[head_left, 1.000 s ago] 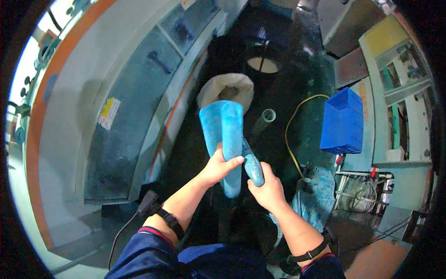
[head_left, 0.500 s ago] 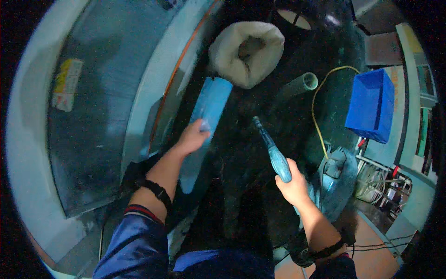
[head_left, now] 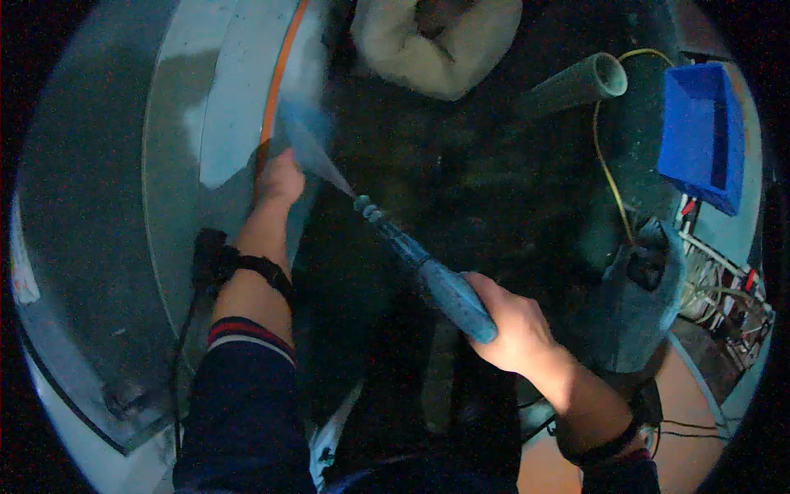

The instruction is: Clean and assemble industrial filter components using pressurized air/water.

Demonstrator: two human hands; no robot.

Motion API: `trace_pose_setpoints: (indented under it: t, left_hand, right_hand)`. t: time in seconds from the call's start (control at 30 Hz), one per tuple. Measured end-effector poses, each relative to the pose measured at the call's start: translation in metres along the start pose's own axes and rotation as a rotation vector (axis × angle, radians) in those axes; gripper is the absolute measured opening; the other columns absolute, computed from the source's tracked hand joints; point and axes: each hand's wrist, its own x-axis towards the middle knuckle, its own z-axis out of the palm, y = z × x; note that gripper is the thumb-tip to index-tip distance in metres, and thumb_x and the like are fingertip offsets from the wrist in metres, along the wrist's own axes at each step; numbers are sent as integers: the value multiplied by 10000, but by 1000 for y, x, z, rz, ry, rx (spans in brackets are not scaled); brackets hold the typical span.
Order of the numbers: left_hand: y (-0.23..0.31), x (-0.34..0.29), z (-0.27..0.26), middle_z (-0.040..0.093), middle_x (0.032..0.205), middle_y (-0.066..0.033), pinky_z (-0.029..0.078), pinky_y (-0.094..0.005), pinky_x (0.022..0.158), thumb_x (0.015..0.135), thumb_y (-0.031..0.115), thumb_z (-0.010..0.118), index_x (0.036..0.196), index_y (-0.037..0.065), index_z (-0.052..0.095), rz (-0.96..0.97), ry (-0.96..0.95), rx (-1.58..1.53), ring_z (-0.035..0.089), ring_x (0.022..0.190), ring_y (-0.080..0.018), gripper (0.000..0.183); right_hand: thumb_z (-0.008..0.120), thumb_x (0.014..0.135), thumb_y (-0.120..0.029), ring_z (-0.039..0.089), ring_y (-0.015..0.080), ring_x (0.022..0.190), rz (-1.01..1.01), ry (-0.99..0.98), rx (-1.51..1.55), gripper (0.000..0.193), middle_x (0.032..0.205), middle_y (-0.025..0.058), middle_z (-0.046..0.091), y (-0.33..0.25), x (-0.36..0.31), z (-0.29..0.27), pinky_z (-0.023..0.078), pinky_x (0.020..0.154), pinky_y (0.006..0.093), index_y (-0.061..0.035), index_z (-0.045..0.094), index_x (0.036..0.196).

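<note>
My right hand (head_left: 514,325) wraps round the thick rear grip of a blue handheld tool with a narrow nozzle (head_left: 424,267). Its ribbed tip points up and left, and a pale, fanning streak leads from the tip toward my left hand (head_left: 281,177). That hand is closed, at the orange strip (head_left: 284,74) along the left-hand edge. Just above its fingers is a smeared blue patch (head_left: 309,128), too blurred to name. What my left fingers hold is hidden.
A pale, thick-rimmed sack (head_left: 436,70) stands at the far middle, with a greenish tube (head_left: 568,89) to its right. Farther right are a thin yellow hose (head_left: 606,165), a blue bin (head_left: 673,136), a grey-blue bag-like container (head_left: 638,329) and tangled cables (head_left: 724,309).
My left hand has moved left and up; the long blue panel it held is no longer clearly visible. The tool now points more to the left, a streak shows at its tip, and the view has shifted.
</note>
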Motion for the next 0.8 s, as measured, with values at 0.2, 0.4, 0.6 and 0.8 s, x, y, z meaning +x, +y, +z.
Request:
trace_pose_setpoints:
  t: [0.2,0.4,0.6,0.8]
  left_hand:
    - [-53,3,-24,680,1242,-197,531,-538,967,939,232,603,1232,93,637,-380,69,-32,651,1158,-426,327]
    - [-68,11,0,706,1161,-218,535,-542,946,942,251,584,1191,83,653,-399,218,-154,674,1104,-432,308]
    - [-69,0,-3,704,1180,-217,530,-541,937,953,268,570,1225,102,651,-475,234,-216,670,1090,-449,329]
    - [-80,6,-4,680,1244,-216,517,-535,955,989,277,527,1270,104,640,-445,238,-287,649,1132,-449,349]
  right_hand:
    - [712,787,-136,685,409,1032,-31,-99,-77,665,1155,224,682,-10,12,38,566,845,514,-120,501,1417]
    - [793,703,-70,663,407,1080,-69,-53,-78,765,1206,197,668,-34,51,54,553,888,469,-93,480,1401]
    - [793,686,-102,692,422,958,-197,-1,-19,846,1072,215,672,-41,58,61,574,802,506,-70,402,1435]
    - [776,711,-105,690,423,971,-198,7,12,794,1091,214,675,-41,58,56,574,810,509,-69,414,1416]
